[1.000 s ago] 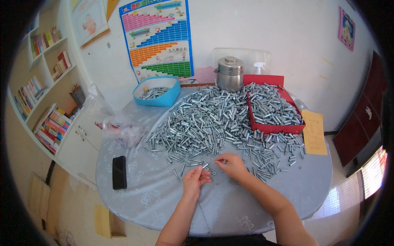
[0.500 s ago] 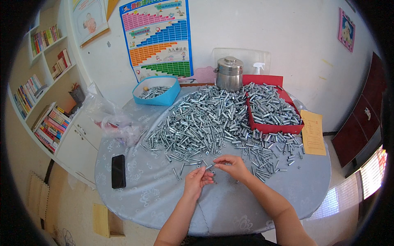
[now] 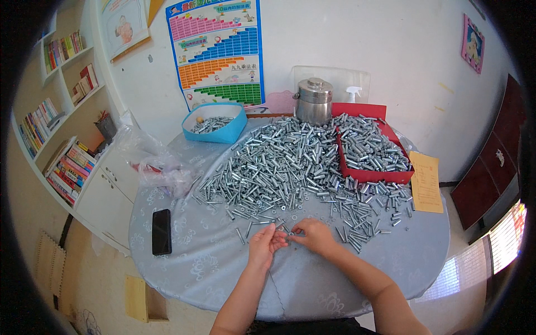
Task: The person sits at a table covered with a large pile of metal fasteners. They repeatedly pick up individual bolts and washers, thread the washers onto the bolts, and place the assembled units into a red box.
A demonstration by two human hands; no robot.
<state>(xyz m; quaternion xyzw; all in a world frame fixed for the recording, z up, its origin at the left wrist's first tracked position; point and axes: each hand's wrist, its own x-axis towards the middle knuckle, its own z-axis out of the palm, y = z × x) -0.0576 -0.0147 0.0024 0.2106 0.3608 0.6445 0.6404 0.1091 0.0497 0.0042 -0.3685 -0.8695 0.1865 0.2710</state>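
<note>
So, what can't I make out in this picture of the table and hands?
- Head view: anything pinched by the left hand or right hand; too small to tell.
- Head view: the floor of the red box, buried under metal pieces.
- Head view: the base of the spray bottle, behind the red flap.
- Head view: where the forearms lead, cut off by the lower edge.

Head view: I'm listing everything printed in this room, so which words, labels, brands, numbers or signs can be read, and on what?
Blue-edged poster: large headings and some numbers are readable; I don't copy them out. Its small grid entries are too small.
Yellow paper: print too small to read.
Books: spine lettering too small and blurred.
Metal tubes: no lettering can be made out.
</note>
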